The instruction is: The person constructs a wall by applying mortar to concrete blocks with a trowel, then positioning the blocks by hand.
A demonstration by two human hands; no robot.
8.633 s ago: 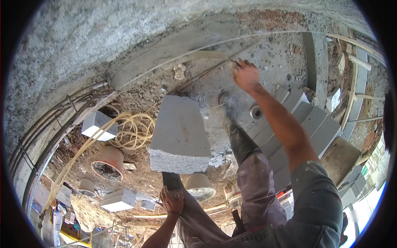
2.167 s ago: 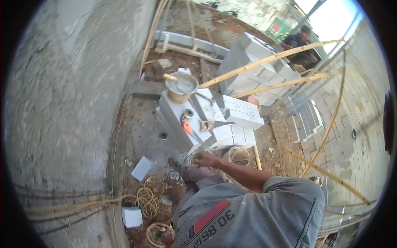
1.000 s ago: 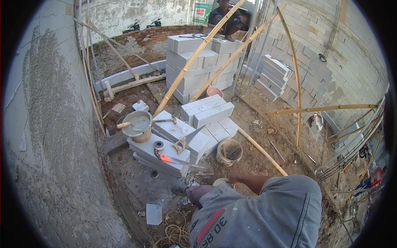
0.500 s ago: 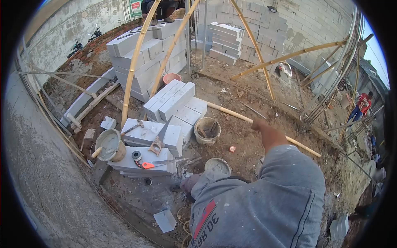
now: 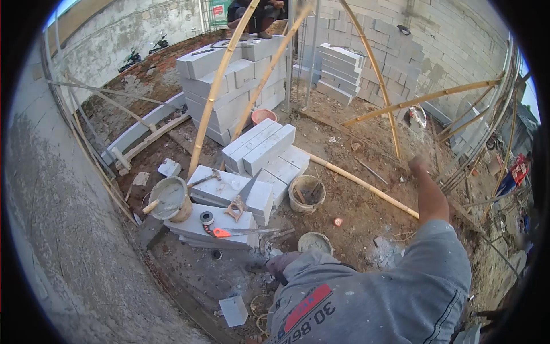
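My right hand (image 5: 421, 165) is at the end of my outstretched arm, over the dirt beyond a bamboo pole (image 5: 366, 186). Its fingers look curled, and I see nothing in them. My left hand does not show. To the left, pale blocks (image 5: 229, 182) carry a hammer (image 5: 204, 179), a handsaw (image 5: 235, 208), a saw with an orange handle (image 5: 221, 233) and a tape roll (image 5: 206, 218). Beside them stands a bucket of grey mortar (image 5: 182, 211). A second bucket (image 5: 306, 206) holds tools; a third bucket (image 5: 315, 243) sits close to my body.
Slanted bamboo poles (image 5: 220, 80) rise before a block stack (image 5: 200, 66), where a person (image 5: 258, 14) crouches. A person in red (image 5: 519, 170) is at the far right. A rough wall (image 5: 51, 229) runs along the left. More blocks (image 5: 338, 71) stand at the back.
My right arm has swung outward to the right, away from over the bamboo pole. The view has shifted, so the blocks and buckets appear further right. The crouching person shows more.
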